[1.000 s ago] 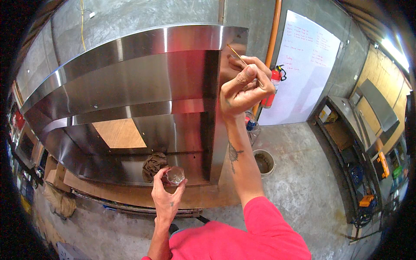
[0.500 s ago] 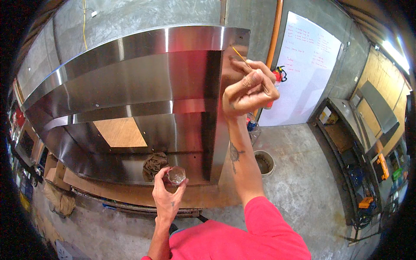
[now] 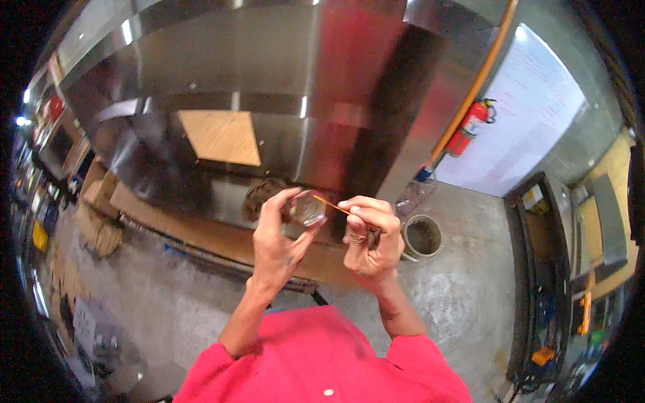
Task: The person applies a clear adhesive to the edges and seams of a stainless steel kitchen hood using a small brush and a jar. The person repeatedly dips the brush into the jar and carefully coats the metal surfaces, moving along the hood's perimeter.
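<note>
Between the thumb and fingers of my left hand (image 3: 277, 236) is a small clear cup (image 3: 308, 210), its open top facing up toward me. My right hand (image 3: 373, 235) pinches a thin orange-brown stick (image 3: 334, 205), possibly a fine brush. The stick's tip is at the cup's mouth; whether it touches what is inside I cannot tell. Both hands are held in front of a large stainless steel hood (image 3: 262, 60). A crumpled brown cloth (image 3: 259, 198) lies in its lower part, partly hidden behind my left hand.
A wooden panel (image 3: 222, 138) shows through the hood's opening. To the right stand a bucket (image 3: 423, 236), a clear plastic bottle (image 3: 416, 195), a red fire extinguisher (image 3: 467, 131) and a whiteboard (image 3: 531, 114). A dark shelf unit (image 3: 531, 269) lines the far right.
My right hand has come down from the hood's upper right corner, bringing the stick to the cup. My left hand has lifted the cup slightly, and the view has tilted downward.
</note>
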A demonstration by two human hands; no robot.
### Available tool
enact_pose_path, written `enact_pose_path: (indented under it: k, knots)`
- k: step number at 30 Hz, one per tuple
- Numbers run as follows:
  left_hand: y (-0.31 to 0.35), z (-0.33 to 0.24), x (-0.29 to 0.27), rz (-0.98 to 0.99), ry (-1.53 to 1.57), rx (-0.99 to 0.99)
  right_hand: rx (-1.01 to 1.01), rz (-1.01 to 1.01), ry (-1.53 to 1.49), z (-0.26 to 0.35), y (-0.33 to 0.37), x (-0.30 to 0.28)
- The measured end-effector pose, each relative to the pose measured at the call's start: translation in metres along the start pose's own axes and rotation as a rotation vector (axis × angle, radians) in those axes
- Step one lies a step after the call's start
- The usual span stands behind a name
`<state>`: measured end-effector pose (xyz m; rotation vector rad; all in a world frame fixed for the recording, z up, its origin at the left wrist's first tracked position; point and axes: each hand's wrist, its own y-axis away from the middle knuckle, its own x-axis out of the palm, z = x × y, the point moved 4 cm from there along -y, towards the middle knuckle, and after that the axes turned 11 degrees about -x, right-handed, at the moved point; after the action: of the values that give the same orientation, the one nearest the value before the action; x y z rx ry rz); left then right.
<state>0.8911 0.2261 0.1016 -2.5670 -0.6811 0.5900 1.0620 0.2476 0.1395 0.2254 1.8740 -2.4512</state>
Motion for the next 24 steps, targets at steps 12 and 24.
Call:
enact_pose_path:
  k: [12,24]
  knots:
    - [0.004,-0.003,-0.008,-0.006,-0.044,0.056,-0.051,0.175,0.177,0.0,0.004,0.019]
    - [0.011,-0.008,-0.011,-0.008,-0.045,-0.074,-0.475,-0.408,0.498,-0.043,-0.087,-0.044]
